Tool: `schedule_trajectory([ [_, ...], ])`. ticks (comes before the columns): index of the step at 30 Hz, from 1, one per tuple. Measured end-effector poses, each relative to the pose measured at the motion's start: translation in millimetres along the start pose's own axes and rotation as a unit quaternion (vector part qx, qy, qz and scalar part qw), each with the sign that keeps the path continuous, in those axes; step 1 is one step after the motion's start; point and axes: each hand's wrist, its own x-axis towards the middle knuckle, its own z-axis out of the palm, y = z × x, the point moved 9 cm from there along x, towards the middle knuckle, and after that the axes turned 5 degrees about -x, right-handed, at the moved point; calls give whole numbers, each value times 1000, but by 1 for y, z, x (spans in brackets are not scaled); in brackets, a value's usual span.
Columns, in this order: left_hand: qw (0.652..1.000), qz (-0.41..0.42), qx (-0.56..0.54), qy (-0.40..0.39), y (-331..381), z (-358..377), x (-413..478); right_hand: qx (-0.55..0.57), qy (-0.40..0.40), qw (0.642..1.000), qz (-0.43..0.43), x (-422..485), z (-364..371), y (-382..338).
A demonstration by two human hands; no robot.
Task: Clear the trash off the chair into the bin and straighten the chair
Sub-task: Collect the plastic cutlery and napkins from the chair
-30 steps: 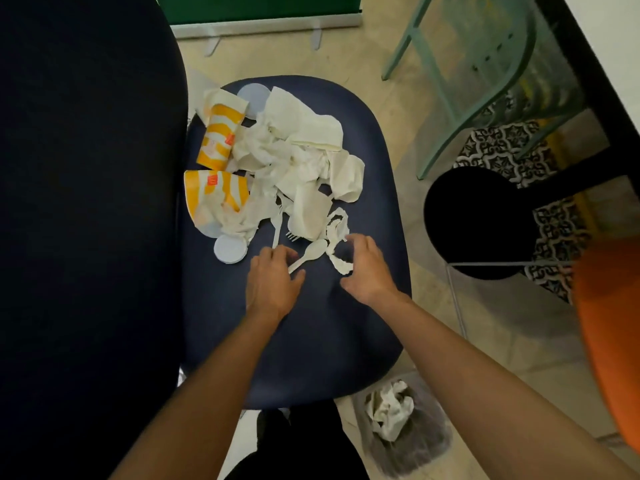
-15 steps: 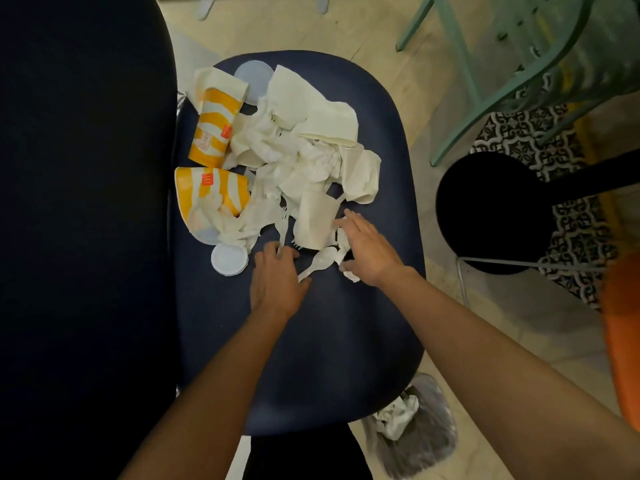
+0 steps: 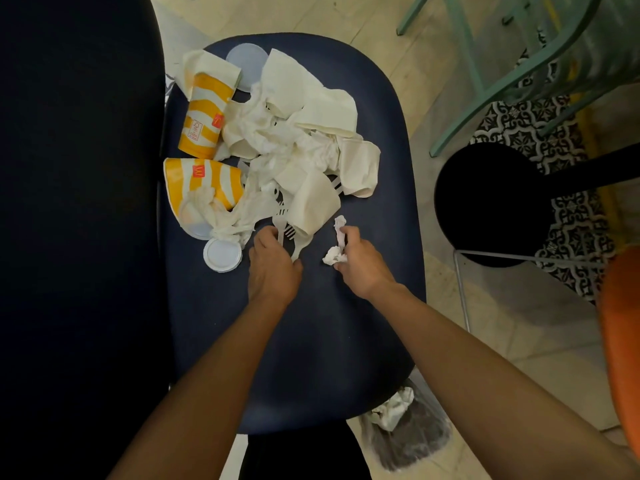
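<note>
A dark blue chair seat (image 3: 311, 341) carries a heap of trash: two yellow-and-white paper cups (image 3: 202, 119), crumpled white napkins (image 3: 294, 140), a round white lid (image 3: 222, 255) and white plastic cutlery (image 3: 294, 237). My left hand (image 3: 273, 265) grips the handles of the plastic cutlery at the heap's near edge. My right hand (image 3: 360, 265) pinches a crumpled white paper scrap (image 3: 337, 244) just right of it. A bin with a clear liner (image 3: 412, 434) sits on the floor below the seat's near right edge, with crumpled paper inside.
The chair's dark backrest (image 3: 76, 220) fills the left side. A black round stool (image 3: 491, 206) stands to the right, with a green metal chair (image 3: 519, 64) behind it and an orange seat (image 3: 620, 341) at the right edge. Beige tiled floor lies between them.
My right hand has closed on the white paper scrap and lifted it off the seat. My left hand has closed round the plastic cutlery. The view has shifted closer to the seat.
</note>
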Motion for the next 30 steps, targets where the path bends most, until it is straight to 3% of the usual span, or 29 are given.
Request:
schedule_trajectory([
  [8, 993, -104, -37, -48, -18, 12, -1, -21, 36, 999, 7, 4, -7, 1],
  [15, 986, -122, 45, -100, -26, 12, -8, -11, 75, 997, 8, 1, -14, -5],
  [21, 989, -103, 64, -85, -30, 1, -14, 149, 77, 984, 56, 5, -19, -1],
  [25, 991, -63, 100, -60, -23, -14, -21, 253, 117, 958, 71, 6, -22, -7],
  [30, 998, 7, 61, -28, -10, -32, -20, 333, 169, 913, 165, 1, -39, -13],
])
